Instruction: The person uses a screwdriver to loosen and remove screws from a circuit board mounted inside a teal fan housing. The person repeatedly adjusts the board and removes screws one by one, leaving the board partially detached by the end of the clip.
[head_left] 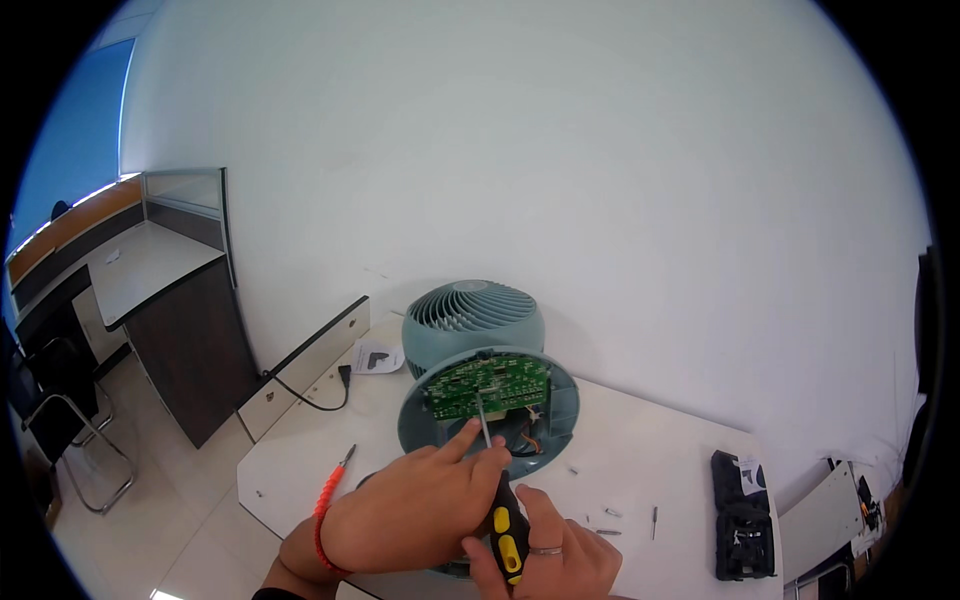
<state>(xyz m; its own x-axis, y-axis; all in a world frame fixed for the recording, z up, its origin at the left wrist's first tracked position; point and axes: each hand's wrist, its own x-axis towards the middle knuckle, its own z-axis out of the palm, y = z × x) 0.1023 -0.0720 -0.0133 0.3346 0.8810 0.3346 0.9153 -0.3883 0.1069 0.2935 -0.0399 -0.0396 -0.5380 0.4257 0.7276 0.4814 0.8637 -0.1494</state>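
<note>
My right hand grips the black-and-yellow handle of a screwdriver. Its thin metal shaft runs forward between the fingers of my left hand, which are closed around it. The screwdriver's tip rests at a green circuit board, though the exact contact spot is too small to make out. That board sits inside the opened round base of a grey-green fan, which lies with its grille toward the wall. Orange and dark wires show below the board. A red braided bracelet circles my left wrist.
Several small metal bits lie on the white table right of the base. At the far right stands an open black tool case. A power plug with its cable and a printed leaflet lie at the left.
</note>
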